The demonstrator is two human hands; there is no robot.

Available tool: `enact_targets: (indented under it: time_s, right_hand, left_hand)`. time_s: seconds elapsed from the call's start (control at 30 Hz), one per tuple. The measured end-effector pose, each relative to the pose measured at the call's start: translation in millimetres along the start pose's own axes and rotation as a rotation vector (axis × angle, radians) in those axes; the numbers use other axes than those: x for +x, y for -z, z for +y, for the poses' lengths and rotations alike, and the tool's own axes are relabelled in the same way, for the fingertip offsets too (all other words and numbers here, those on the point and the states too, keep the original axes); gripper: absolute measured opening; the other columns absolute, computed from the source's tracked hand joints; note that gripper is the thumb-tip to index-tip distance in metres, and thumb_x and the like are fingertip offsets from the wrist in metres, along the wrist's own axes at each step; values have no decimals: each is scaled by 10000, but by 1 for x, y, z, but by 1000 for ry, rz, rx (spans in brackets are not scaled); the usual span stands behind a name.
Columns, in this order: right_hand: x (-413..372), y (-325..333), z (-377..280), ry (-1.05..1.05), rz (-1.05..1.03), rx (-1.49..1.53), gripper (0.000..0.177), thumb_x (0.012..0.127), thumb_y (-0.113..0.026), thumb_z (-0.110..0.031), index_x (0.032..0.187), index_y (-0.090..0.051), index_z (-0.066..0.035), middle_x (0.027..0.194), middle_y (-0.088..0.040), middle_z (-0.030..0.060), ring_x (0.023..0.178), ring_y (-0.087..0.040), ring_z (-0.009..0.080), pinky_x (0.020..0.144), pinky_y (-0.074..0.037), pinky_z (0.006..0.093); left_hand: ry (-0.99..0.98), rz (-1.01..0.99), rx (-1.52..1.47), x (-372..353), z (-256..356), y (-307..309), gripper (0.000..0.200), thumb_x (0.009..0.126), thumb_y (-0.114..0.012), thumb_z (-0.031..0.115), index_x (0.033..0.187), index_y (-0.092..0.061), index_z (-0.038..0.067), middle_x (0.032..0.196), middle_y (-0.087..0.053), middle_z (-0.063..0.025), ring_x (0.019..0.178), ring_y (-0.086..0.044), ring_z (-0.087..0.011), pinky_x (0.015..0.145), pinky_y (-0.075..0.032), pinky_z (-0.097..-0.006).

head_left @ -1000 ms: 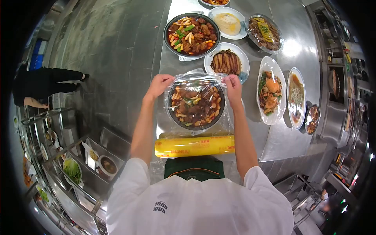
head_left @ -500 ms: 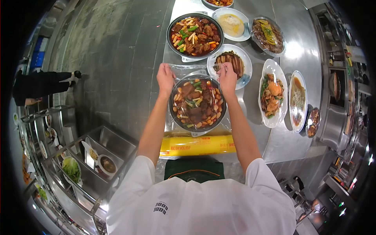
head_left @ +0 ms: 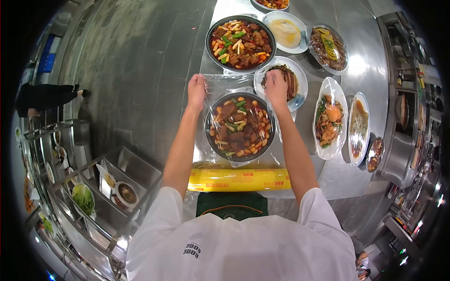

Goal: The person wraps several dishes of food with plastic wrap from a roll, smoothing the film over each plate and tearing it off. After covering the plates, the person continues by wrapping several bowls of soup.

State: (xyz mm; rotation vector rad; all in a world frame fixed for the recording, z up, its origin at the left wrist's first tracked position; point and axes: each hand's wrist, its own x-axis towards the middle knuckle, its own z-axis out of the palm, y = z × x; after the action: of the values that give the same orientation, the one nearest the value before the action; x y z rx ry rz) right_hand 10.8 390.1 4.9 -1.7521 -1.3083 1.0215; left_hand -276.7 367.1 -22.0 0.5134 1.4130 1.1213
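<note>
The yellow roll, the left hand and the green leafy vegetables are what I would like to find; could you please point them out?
Yellow roll (head_left: pixel 240 180): head view, middle of its printed side.
Left hand (head_left: pixel 197 91): head view, back of the hand.
Green leafy vegetables (head_left: pixel 83 198): head view, middle of the leaves.

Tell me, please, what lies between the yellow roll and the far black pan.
In the head view, the nearer pan lies between the yellow roll and the far pan, under clear film held by the left hand and right hand.
</note>
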Motion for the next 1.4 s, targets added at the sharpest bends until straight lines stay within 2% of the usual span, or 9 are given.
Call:
enact_targets:
  time_s: [0.1,0.27,0.6,0.73,0.8,0.87,0.97,1.13,1.4]
  right_hand:
    - [-1,-6,-5,420,195,-640,124,1021,-588,-179,1096,-618,-84,883,-716,124,768,-733,319,621,-558,453]
    - [9,-2,5,730,87,-915,151,912,-612,-115,1060,-589,-124,903,-622,63,753,-711,234,585,-557,380]
    - [17,1,3,1331,-120,-1076,162,857,-643,-164,995,-559,-148,919,-533,20,858,-650,182,708,-534,363]
    - [21,10,-19,1213,-228,-863,138,845,-662,-148,961,-593,-118,924,-570,41,933,-647,224,774,-520,415]
    - [20,14,-29,783,-283,-547,106,826,-663,-101,928,-639,-91,945,-624,54,970,-643,262,815,-513,426]
    - [21,20,-40,690,-308,-519,108,839,-689,-83,946,-685,-70,976,-669,66,995,-642,292,846,-516,428]
    - [19,24,-50,1020,-194,-742,226,915,-725,-133,1128,-721,-56,1049,-708,91,975,-665,338,852,-542,429]
    - [-26,-5,-40,792,-411,-461,291,999,-661,-216,1233,-690,-46,1108,-691,156,1045,-669,371,917,-531,443]
    - [-19,-17,-16,223,-581,-251,351,1072,-544,-334,1202,-649,-26,1017,-716,243,979,-676,441,881,-521,458]
  left_hand:
    - [-212,93,51,15,-14,4,267,1086,-540,267,939,-608,56,661,-525,-1,543,-467,-114,504,-389,-298]
    - [-485,397,841,3,1,3,265,1061,-557,270,990,-688,50,828,-709,-214,788,-701,-424,698,-531,-516]
    - [-586,150,1239,-8,-17,14,242,1021,-624,319,1138,-674,114,957,-729,-163,894,-703,-425,755,-565,-526]
    - [-614,245,954,-25,-10,26,262,1023,-619,218,1251,-671,101,1043,-721,-144,1001,-710,-330,855,-565,-442]
    - [-610,268,807,-30,-13,38,304,1026,-611,189,1313,-664,101,1095,-727,-141,1051,-705,-301,899,-559,-410]
    - [-699,-108,749,-47,10,37,340,1039,-594,168,1366,-661,105,1241,-717,-143,1140,-682,-254,971,-534,-370]
    - [-270,-395,536,-59,16,13,393,1102,-521,271,1399,-637,41,1365,-673,-138,1248,-622,-207,1072,-481,-350]
    - [266,-692,28,-39,-15,10,597,1143,-347,467,1508,-511,24,1450,-611,-113,1325,-578,-200,1140,-453,-356]
    - [357,-601,-164,-58,-36,22,593,1140,-358,461,1517,-481,20,1455,-605,-115,1324,-589,-205,1144,-464,-373]
